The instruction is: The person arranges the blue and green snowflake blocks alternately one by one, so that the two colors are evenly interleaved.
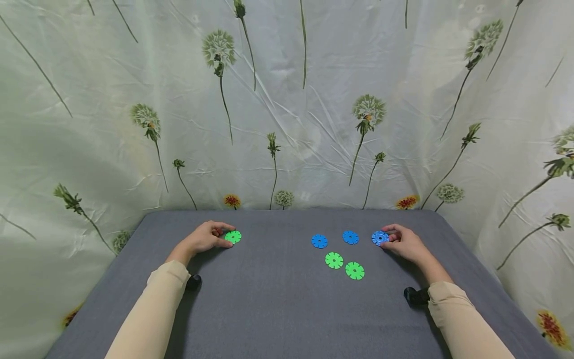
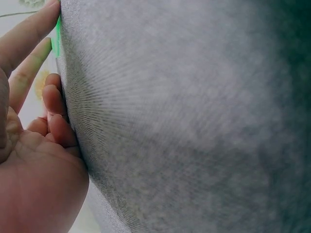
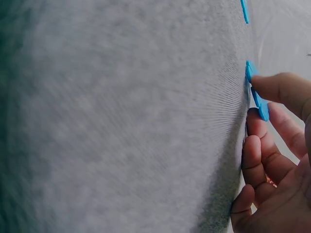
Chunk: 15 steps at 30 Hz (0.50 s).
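Observation:
At the left, my left hand [image 1: 208, 238] holds a green notched disc [image 1: 232, 237] between thumb and index finger, the disc flat and close to the cloth. Its other fingers curl under the palm in the left wrist view, where only a thin green edge [image 2: 56, 43] shows. Over on the right, my right hand [image 1: 403, 244] pinches a blue notched disc [image 1: 379, 238] by its edge. In the right wrist view this blue disc [image 3: 262, 108] is tilted, partly off the cloth, with the thumb on its near side.
Two more blue discs [image 1: 320, 241] [image 1: 350, 237] lie left of my right hand. Nearer to me are two green discs [image 1: 334, 260] [image 1: 355, 270]. All rest on a grey cloth-covered table [image 1: 269, 299]. A flower-printed curtain [image 1: 287, 99] hangs behind it and along both sides.

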{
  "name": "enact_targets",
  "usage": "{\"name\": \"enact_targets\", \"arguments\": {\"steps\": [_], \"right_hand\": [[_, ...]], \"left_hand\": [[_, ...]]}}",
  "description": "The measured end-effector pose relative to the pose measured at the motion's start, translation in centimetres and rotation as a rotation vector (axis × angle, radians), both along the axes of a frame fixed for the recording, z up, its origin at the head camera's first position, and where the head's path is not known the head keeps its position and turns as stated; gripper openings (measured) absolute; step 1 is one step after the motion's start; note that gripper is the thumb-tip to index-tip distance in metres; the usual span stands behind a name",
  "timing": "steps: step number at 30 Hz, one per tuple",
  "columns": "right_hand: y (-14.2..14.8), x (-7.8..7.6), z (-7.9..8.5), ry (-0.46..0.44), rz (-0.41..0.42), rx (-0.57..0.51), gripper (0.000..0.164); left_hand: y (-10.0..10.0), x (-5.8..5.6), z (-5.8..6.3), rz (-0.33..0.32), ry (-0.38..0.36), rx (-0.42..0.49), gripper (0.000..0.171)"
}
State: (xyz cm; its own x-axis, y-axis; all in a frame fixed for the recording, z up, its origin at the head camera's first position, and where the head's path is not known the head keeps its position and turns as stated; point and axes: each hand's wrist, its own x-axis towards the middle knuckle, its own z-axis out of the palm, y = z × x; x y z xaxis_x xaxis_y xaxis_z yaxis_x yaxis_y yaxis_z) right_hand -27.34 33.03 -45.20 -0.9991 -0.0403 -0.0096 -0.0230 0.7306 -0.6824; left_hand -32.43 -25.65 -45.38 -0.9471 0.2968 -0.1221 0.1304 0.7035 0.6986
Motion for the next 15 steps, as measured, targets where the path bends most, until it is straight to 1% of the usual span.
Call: {"name": "enact_targets", "arguments": {"steps": [3,7,11,15], "right_hand": [[0.09,-0.04,0.12,-0.016,0.025,0.006,0.052],[0.14,-0.1,0.21,-0.041,0.026,0.013,0.058],[0.21,-0.23,0.14,-0.046,0.016,0.022,0.059],[0.24,-0.41,0.05,-0.044,0.012,0.03,0.057]], "left_hand": [[-0.03,0.05,0.03,0.0,-0.008,0.006,0.055],[-0.09,0.1,-0.02,0.002,-0.009,0.008,0.056],[-0.14,0.04,-0.12,0.002,-0.003,0.006,0.056],[-0.15,-0.08,-0.19,0.008,0.004,-0.002,0.055]]}}
